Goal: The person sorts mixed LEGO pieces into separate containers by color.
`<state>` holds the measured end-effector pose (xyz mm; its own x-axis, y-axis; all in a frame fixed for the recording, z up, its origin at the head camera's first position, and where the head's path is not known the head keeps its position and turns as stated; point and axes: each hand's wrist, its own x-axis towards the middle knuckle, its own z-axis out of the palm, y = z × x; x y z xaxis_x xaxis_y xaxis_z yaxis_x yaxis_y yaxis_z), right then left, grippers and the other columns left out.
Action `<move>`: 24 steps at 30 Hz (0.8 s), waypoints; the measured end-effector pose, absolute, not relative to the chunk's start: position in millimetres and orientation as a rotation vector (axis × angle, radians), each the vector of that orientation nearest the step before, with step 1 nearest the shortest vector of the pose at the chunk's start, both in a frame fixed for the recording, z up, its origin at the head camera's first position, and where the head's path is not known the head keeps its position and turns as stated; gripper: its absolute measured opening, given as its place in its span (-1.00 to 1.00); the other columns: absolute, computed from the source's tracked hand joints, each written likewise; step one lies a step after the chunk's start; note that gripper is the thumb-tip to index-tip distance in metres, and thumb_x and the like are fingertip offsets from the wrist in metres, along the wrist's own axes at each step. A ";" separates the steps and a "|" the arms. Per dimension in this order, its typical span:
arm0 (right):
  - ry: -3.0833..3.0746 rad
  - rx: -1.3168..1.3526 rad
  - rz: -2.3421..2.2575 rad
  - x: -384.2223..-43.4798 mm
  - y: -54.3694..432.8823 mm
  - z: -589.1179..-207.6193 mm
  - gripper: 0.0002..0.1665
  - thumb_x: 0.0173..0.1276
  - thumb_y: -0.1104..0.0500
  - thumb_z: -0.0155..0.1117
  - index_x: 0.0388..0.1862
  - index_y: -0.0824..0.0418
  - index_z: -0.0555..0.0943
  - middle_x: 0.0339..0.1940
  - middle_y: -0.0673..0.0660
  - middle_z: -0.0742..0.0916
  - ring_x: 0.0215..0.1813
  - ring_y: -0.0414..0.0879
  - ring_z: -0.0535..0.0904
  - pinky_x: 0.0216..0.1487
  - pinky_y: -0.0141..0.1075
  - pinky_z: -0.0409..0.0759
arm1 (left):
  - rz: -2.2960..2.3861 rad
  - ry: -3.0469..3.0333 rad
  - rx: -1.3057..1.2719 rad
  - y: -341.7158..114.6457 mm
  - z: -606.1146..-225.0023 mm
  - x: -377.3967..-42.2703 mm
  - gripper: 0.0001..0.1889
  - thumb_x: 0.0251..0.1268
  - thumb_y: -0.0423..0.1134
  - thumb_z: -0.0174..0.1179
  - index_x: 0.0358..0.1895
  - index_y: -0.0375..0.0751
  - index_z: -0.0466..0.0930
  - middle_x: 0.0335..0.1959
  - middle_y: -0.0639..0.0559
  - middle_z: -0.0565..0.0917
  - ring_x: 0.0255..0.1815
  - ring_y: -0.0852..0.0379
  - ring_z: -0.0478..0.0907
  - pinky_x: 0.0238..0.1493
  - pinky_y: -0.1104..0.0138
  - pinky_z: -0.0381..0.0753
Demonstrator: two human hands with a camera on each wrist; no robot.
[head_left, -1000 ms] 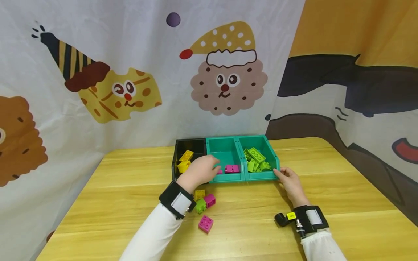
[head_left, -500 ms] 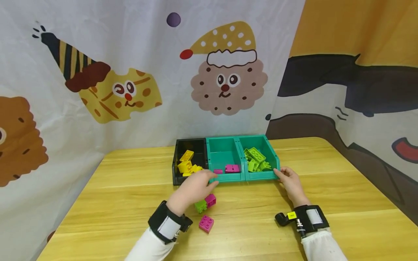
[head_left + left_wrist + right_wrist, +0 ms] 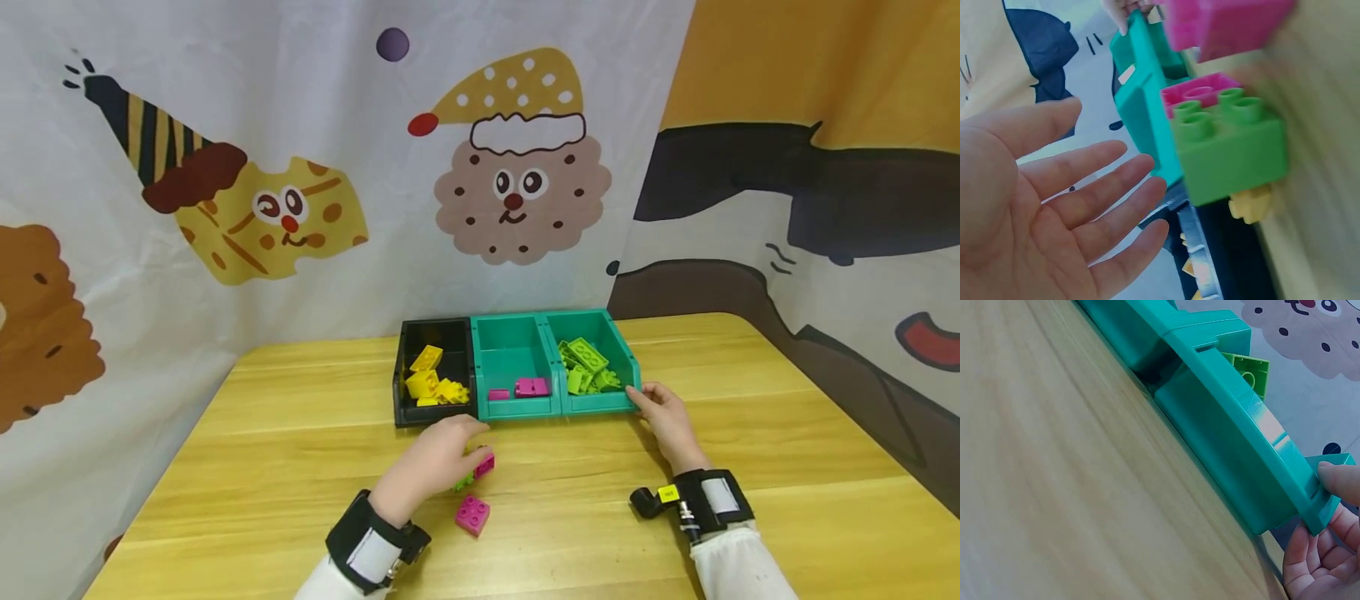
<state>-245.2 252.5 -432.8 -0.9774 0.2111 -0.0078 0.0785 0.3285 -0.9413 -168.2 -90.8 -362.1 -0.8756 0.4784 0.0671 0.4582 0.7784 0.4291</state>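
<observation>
My left hand (image 3: 429, 465) hovers over a small group of toy building bricks, holding nothing. The left wrist view shows its fingers spread and relaxed, apart from a green brick (image 3: 1232, 156), a yellow brick (image 3: 1250, 204) and a pink brick (image 3: 1196, 91). In the head view the hand hides most of this group. Nearer the front lies another pink brick (image 3: 472, 515), studs up. My right hand (image 3: 670, 427) pinches the front corner of the right teal bin (image 3: 600, 404), thumb on top and fingertips beneath the rim. Green bricks (image 3: 588, 358) lie inside that bin.
Left of it, the middle teal bin (image 3: 510, 337) holds pink bricks (image 3: 532, 387). A black bin (image 3: 435, 415) with yellow bricks (image 3: 423, 383) stands at the row's left end. All stand on a wooden table (image 3: 285, 467) before a printed cloth (image 3: 300, 67).
My left hand has drawn back from above the bins, down and left to over the loose bricks. My right hand keeps its grip on the bin's corner.
</observation>
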 end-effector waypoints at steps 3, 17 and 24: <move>-2.459 -0.260 1.749 -246.2 251.7 -432.3 -0.47 0.38 -0.11 0.14 -0.02 0.33 0.41 -0.36 -0.15 0.49 -0.25 -0.32 0.39 -0.20 -0.49 0.48 | 0.675 2.912 0.770 -95.0 -367.1 -166.1 -0.55 0.33 -0.10 0.16 0.15 -0.33 0.51 0.06 -0.14 0.61 0.07 0.01 0.55 0.12 0.17 0.54; -2.411 -0.279 1.783 -244.8 250.8 -431.9 -0.56 0.40 -0.02 0.15 -0.06 0.34 0.40 -0.40 -0.18 0.48 -0.26 -0.34 0.39 -0.22 -0.50 0.48 | 0.642 2.952 0.714 -107.8 -382.8 -155.9 -0.50 0.25 -0.10 0.23 0.18 -0.33 0.47 0.11 -0.19 0.56 0.09 -0.08 0.54 0.13 0.09 0.52; -2.433 -0.262 1.773 -245.2 250.9 -431.8 -0.51 0.39 -0.07 0.15 -0.03 0.36 0.41 -0.40 -0.18 0.49 -0.26 -0.33 0.39 -0.21 -0.50 0.47 | 0.685 2.978 0.695 -112.1 -387.5 -152.3 -0.48 0.22 -0.12 0.26 0.19 -0.33 0.47 0.14 -0.21 0.52 0.12 -0.11 0.51 0.15 0.07 0.51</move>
